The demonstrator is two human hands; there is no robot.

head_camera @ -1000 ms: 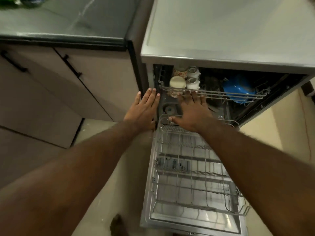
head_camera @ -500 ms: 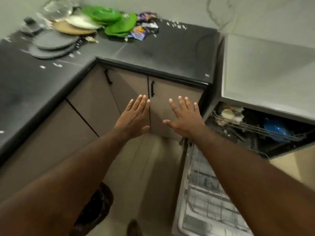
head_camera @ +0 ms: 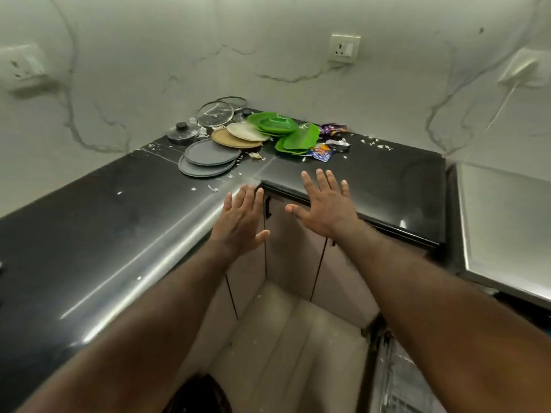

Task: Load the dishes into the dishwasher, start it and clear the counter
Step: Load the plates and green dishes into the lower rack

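- Marble wall (head_camera: 268, 40) fills the upper half of the frame, with sockets (head_camera: 344, 48) at upper left and upper right.
- Black counter (head_camera: 89, 234) runs in an L from lower left to right of centre and is not yet cleared.
- Dishwasher (head_camera: 504, 222) shows only its steel top at the right edge. A blurred strip at lower right may be its open door or rack. What is inside cannot be told.
- Cabinets (head_camera: 292, 248) sit closed below centre.
- Left hand (head_camera: 238, 222) and right hand (head_camera: 323, 208) hover side by side at centre frame, over the counter's front edge. Both are flat and spread with straight fingers, holding nothing, fingertips aimed at the upper middle.
- Two stacked grey plates (head_camera: 208, 158) lie upper middle, nearest the hands but apart from them.
- Green plates (head_camera: 277, 125) lie in two heaps to their right.
- Tan plate (head_camera: 231, 138) and white plate (head_camera: 246, 131) overlap between the grey and the green.
- Glass lids (head_camera: 215, 113) lean at the back, with a knobbed lid (head_camera: 182, 133) to the left.
- Wrappers (head_camera: 322, 152) lie just right of the green plates.
- White scraps (head_camera: 375, 143) are scattered around.
- Judged from this, the whole pile awaits loading. Starting the machine and binning the litter come after.
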